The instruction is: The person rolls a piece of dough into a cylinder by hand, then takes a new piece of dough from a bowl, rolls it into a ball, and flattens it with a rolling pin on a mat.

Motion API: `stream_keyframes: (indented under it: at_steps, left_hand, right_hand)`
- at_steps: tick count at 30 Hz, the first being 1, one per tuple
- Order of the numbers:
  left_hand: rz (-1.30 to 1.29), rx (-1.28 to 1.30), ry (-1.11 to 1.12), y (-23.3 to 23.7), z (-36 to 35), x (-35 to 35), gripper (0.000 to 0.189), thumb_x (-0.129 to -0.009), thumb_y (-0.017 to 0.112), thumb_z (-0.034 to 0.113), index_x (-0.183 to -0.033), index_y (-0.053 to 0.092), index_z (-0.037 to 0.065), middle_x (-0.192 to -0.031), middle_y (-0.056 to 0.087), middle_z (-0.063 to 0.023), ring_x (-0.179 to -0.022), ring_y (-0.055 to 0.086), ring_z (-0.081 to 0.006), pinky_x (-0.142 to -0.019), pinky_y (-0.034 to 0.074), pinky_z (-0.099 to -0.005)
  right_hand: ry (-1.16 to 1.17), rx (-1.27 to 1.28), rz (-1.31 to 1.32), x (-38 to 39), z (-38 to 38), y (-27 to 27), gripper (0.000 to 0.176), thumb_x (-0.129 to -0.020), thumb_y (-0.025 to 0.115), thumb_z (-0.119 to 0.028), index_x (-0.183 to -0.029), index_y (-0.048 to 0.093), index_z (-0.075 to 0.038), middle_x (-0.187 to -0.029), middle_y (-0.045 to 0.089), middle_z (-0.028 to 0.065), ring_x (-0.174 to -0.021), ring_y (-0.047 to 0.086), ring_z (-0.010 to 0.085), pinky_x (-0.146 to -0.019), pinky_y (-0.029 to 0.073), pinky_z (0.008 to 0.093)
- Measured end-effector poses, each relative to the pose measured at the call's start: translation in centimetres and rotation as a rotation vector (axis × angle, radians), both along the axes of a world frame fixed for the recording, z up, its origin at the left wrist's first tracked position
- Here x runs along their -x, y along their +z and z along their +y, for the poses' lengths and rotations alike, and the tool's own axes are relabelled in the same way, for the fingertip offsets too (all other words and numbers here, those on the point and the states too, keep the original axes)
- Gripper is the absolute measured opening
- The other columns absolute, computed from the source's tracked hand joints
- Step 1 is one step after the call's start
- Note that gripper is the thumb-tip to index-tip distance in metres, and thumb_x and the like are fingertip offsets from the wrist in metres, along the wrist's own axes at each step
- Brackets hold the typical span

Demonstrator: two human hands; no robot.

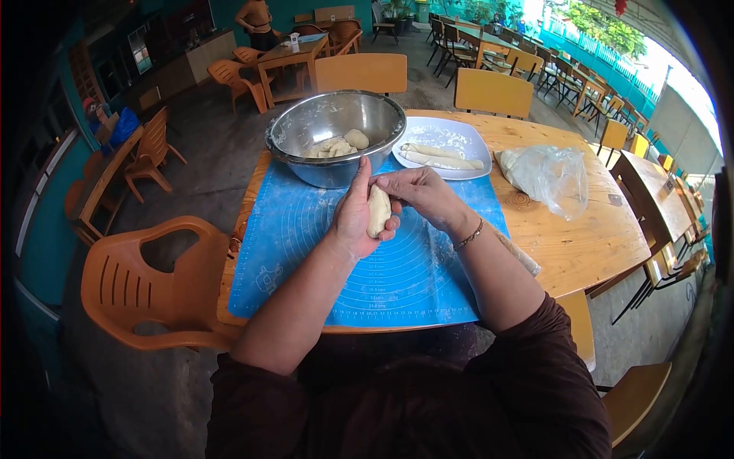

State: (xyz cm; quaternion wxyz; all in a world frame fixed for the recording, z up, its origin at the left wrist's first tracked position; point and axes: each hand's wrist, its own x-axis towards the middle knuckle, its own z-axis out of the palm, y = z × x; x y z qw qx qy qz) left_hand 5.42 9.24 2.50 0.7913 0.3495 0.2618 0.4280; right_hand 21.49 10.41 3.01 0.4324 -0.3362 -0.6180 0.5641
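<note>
A piece of pale dough lies in my left hand, whose fingers curl under it with the thumb pointing up. My right hand pinches the top end of the same piece between thumb and fingers. Both hands are above a blue mat marked with circles and dusted with flour. Just behind them stands a steel bowl holding several lumps of dough. To its right, a white plate bears long dough rolls and flour.
A clear plastic bag with something white inside lies on the wooden table at right. A rolling pin is partly behind my right forearm. An orange chair is at left. A person stands far back.
</note>
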Motion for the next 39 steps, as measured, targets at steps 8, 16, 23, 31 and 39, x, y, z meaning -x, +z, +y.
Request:
stream_keyframes:
  at_steps: [8, 16, 23, 31, 39]
  left_hand:
    - [-0.010, -0.048, -0.013, -0.5, 0.2, 0.2, 0.051, -0.097, 0.048, 0.060, -0.096, 0.055, 0.010, -0.069, 0.052, -0.0032, -0.046, 0.049, -0.0131, -0.034, 0.029, -0.0233]
    - [0.097, -0.106, -0.024, -0.1, -0.5, 0.0, 0.023, -0.098, 0.060, 0.027, -0.105, 0.056, 0.005, -0.072, 0.054, -0.0045, -0.050, 0.049, -0.0111, -0.036, 0.032, -0.0218]
    - [0.042, -0.048, 0.110, 0.4, -0.6, -0.2, 0.029, -0.094, 0.063, 0.021, -0.112, 0.054, 0.001, -0.088, 0.057, -0.0078, -0.062, 0.054, -0.0113, -0.043, 0.038, -0.0215]
    - [-0.237, -0.113, 0.022, 0.8, -0.5, -0.7, 0.041, -0.085, 0.050, 0.009, -0.122, 0.054, -0.007, -0.111, 0.061, -0.0173, -0.089, 0.062, -0.0234, -0.087, 0.051, -0.0370]
    - [-0.148, -0.011, 0.241, -2.2, 0.9, -0.6, 0.027, -0.089, 0.046, 0.018, -0.098, 0.062, -0.002, -0.102, 0.064, -0.0126, -0.095, 0.061, -0.0228, -0.092, 0.049, -0.0366]
  right_hand:
    - [-0.090, 0.249, 0.174, 0.6, -0.9, 0.9, 0.044, -0.102, 0.051, -0.037, -0.114, 0.066, 0.002, -0.095, 0.068, 0.0086, -0.079, 0.062, 0.0143, -0.071, 0.051, 0.0281]
    - [-0.211, 0.189, -0.030, 1.5, -1.7, 0.4, 0.058, -0.101, 0.042, -0.049, -0.107, 0.064, 0.004, -0.083, 0.064, 0.0113, -0.067, 0.061, 0.0193, -0.063, 0.052, 0.0309]
    - [-0.286, 0.178, 0.035, 0.5, 0.0, -0.6, 0.071, -0.103, 0.029, -0.056, -0.107, 0.065, 0.004, -0.086, 0.067, 0.0147, -0.070, 0.065, 0.0201, -0.063, 0.054, 0.0333]
    - [-0.371, -0.004, -0.003, 1.2, -1.6, 0.5, 0.068, -0.103, 0.031, -0.054, -0.106, 0.066, 0.005, -0.094, 0.068, 0.0154, -0.079, 0.065, 0.0198, -0.072, 0.052, 0.0320]
    - [-0.370, -0.348, -0.347, 2.7, -1.8, -1.1, 0.053, -0.103, 0.040, -0.037, -0.098, 0.067, 0.008, -0.095, 0.066, 0.0291, -0.093, 0.059, 0.0402, -0.088, 0.044, 0.0459]
